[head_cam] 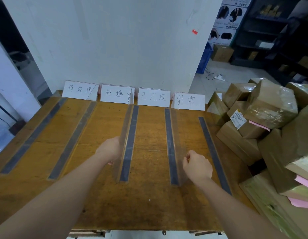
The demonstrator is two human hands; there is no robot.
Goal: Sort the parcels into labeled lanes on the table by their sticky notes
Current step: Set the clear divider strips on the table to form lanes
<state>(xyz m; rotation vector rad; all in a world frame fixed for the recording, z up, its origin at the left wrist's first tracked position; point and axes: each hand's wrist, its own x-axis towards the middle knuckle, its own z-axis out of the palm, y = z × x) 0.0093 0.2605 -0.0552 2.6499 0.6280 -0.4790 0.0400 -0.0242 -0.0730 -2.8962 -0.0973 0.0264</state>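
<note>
**Both grips at the lane dividers, parcels piled at 3 o'clock**

Left to right on the counter (149, 200):

- Four white lane signs (80, 90) stand along the 12 o'clock edge. They read 待处理, 处理中, 已完成, 异常.
- Dark tape strips (32, 135) run from the signs towards you and mark the lanes.
- Your left grip (109, 150) sits at 9 o'clock of the clear divider (126, 128) between lanes two and three, touching its side. The fingers are behind the plastic and smeared, so I cannot tell whether they clamp it or just press on it.
- Your right grip (197, 165) is at 3 o'clock of the second clear divider (174, 128), between lanes three and four. The fingers are curled in with the knuckles just beside the plastic. I cannot tell whether it pinches the divider edge or holds nothing.
- The parcels (270, 107) are brown taped boxes in a loose pile at 3 o'clock by the counter's right edge, well apart from both grips.
- Pink sticky notes (259, 126) show on at least three parcels: one mid-pile and two more low at 4 o'clock.
- A white shipping label (238, 120) is on a box on the pile's left side.

Behind the counter:

- White wall panel (115, 40) at 12 o'clock.
- Blue crate (204, 57) at 1 o'clock, with a white power strip (219, 78) on the floor near it.
- Dark shelving (270, 31) at 2 o'clock.
</note>
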